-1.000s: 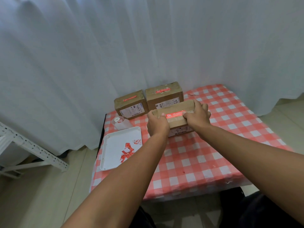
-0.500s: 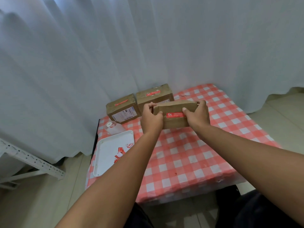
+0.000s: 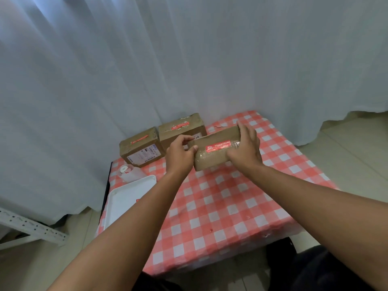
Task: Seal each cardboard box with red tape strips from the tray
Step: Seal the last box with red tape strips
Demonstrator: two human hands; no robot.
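I hold a brown cardboard box (image 3: 212,157) above the table, tilted, with a red tape strip (image 3: 219,147) across its face. My left hand (image 3: 180,154) grips its left end, fingers curled over the edge. My right hand (image 3: 245,148) grips its right end. Two more cardboard boxes stand at the back by the curtain, the left box (image 3: 140,149) and the right box (image 3: 181,128), each with a red strip on top. The white tray (image 3: 128,196) lies at the table's left; my left forearm hides most of its contents.
A red-and-white checked cloth (image 3: 226,202) covers the table. A small white roll (image 3: 128,172) stands behind the tray. White curtain (image 3: 189,59) hangs right behind the boxes. A white metal rack (image 3: 31,227) stands on the floor to the left.
The box has come up off the table and now tilts up at its right end. Both hands kept hold of its ends. The camera view has shifted slightly.
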